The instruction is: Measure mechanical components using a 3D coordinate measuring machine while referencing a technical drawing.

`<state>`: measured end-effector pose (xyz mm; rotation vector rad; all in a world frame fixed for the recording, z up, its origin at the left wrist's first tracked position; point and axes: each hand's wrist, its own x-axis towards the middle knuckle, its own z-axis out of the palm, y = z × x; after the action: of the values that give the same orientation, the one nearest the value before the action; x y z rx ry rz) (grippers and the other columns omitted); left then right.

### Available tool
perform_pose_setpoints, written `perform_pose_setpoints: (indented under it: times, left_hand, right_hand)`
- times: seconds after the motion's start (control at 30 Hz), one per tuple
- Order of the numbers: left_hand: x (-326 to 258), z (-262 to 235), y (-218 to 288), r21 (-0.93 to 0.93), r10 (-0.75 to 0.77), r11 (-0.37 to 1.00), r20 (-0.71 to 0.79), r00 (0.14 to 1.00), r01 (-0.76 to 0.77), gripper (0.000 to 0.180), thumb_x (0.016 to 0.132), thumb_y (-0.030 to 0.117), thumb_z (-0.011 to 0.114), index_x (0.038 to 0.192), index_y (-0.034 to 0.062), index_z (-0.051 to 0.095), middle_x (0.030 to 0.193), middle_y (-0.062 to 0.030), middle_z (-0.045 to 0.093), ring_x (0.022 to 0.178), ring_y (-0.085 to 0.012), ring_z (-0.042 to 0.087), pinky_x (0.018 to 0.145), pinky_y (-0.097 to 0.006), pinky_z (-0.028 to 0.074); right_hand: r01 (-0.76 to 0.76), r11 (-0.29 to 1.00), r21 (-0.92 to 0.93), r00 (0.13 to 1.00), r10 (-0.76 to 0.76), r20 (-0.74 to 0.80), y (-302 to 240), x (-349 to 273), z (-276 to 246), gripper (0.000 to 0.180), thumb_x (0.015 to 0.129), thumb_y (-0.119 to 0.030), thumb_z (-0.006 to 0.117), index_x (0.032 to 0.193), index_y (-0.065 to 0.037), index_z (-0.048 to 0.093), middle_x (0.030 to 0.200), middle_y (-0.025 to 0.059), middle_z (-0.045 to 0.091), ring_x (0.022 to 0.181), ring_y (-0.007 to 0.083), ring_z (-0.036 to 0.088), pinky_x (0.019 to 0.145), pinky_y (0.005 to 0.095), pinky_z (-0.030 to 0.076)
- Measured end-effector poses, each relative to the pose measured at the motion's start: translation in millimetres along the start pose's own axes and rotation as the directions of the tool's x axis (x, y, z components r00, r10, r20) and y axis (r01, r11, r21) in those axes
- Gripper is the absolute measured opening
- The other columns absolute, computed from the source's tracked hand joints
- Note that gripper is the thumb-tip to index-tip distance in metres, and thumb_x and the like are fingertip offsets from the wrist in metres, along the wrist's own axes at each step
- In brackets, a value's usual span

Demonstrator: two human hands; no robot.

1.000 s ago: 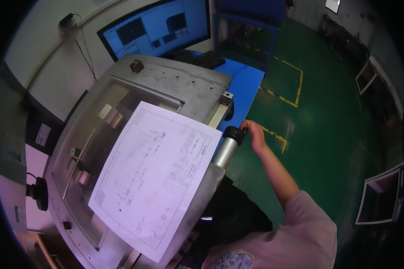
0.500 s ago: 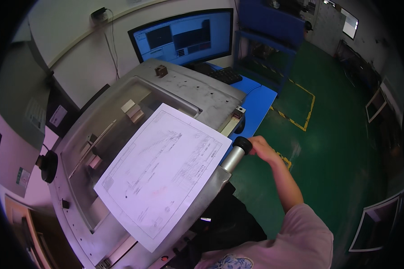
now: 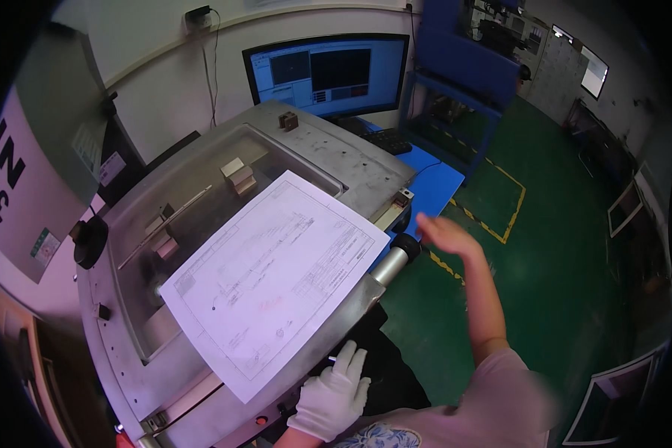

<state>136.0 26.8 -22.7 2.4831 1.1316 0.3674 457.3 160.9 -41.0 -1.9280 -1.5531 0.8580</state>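
Right of the white drawing (image 3: 280, 272), at the round black knob (image 3: 406, 247) on a smooth metal tube (image 3: 389, 268).
Holds the bare right hand (image 3: 449, 235) nearer, just past the knob along the tube's slanting long axis, with fingers half open, nothing visibly gripped; cannot tell about contact. Extends the white-gloved left hand (image 3: 332, 397) beside a small silvery piece (image 3: 332, 359); cannot tell whether gripping.

A grey metal stage (image 3: 325, 142) with a glass inset carries a paper drawing (image 3: 276, 276), spread from the glass across the stage's near edge. On the glass lie a tan block (image 3: 238, 177), a pinkish block (image 3: 166, 249) and a thin rod (image 3: 168, 224), which seems propped on something. A brown block (image 3: 288, 121) sits near the far corner, a dark block (image 3: 102, 312) by the left edge.
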Motion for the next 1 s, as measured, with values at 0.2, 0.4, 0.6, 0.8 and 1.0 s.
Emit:
perform_pose_setpoints:
  times: [0.2, 0.4, 0.6, 0.8, 1.0]
  left_hand:
    - [4, 13, -3, 0.129, 0.004, 0.992, -0.167, 0.986, 0.018, 0.031, 0.073, 0.019, 0.057, 0.099, 0.0027, 0.051, 0.089, -0.0123, 0.051, 0.066, -0.0277, 0.055, 0.055, -0.036, 0.047]
    - [-15, 4, -1, 0.155, -0.189, 0.97, -0.01, 0.982, 0.188, 0.027, 0.072, 0.017, 0.057, 0.095, 0.0033, 0.052, 0.084, -0.0117, 0.051, 0.065, -0.0278, 0.054, 0.052, -0.036, 0.046]
    - [-33, -6, -1, -0.086, -0.095, 0.993, -0.124, 0.988, 0.085, 0.029, 0.072, 0.018, 0.059, 0.095, 0.003, 0.054, 0.084, -0.0108, 0.052, 0.068, -0.0276, 0.054, 0.056, -0.037, 0.046]
    - [-49, -6, 4, -0.365, -0.197, 0.922, -0.151, 0.969, 0.13, 0.022, 0.074, 0.015, 0.058, 0.093, 0.004, 0.056, 0.08, -0.0122, 0.054, 0.07, -0.0275, 0.055, 0.06, -0.035, 0.046]
    - [-70, -9, 6, -0.473, -0.508, 0.778, -0.083, 0.858, 0.414, 0.022, 0.077, 0.021, 0.057, 0.093, 0.0056, 0.057, 0.076, -0.0106, 0.057, 0.064, -0.0276, 0.057, 0.056, -0.035, 0.047]
  right_hand:
    - [0.473, 0.85, 0.233, 0.801, -0.305, -0.516, -23, 48, 3, 0.047, 0.085, -0.039, 0.044, 0.109, 0.001, 0.046, 0.103, 0.0125, 0.051, 0.097, 0.0188, 0.047, 0.084, 0.027, 0.036]
    - [0.415, 0.828, 0.377, 0.857, -0.216, -0.469, -28, 60, 12, 0.044, 0.084, -0.033, 0.049, 0.113, 0.001, 0.042, 0.102, 0.0115, 0.051, 0.095, 0.0177, 0.047, 0.083, 0.0277, 0.037]
    - [0.478, 0.793, 0.378, 0.824, -0.254, -0.507, -30, 53, 10, 0.036, 0.084, -0.026, 0.05, 0.111, -0.003, 0.043, 0.101, 0.0061, 0.049, 0.095, 0.0138, 0.044, 0.085, 0.0252, 0.034]
    - [0.454, 0.817, 0.355, 0.847, -0.273, -0.456, -23, 44, 10, 0.038, 0.085, -0.027, 0.049, 0.112, -0.002, 0.043, 0.101, 0.0063, 0.049, 0.094, 0.0132, 0.044, 0.084, 0.0253, 0.034]
    - [0.433, 0.864, 0.255, 0.859, -0.31, -0.408, -26, 39, 2, 0.037, 0.086, -0.026, 0.048, 0.112, 0.0, 0.044, 0.098, 0.0077, 0.053, 0.091, 0.0144, 0.048, 0.082, 0.0256, 0.036]
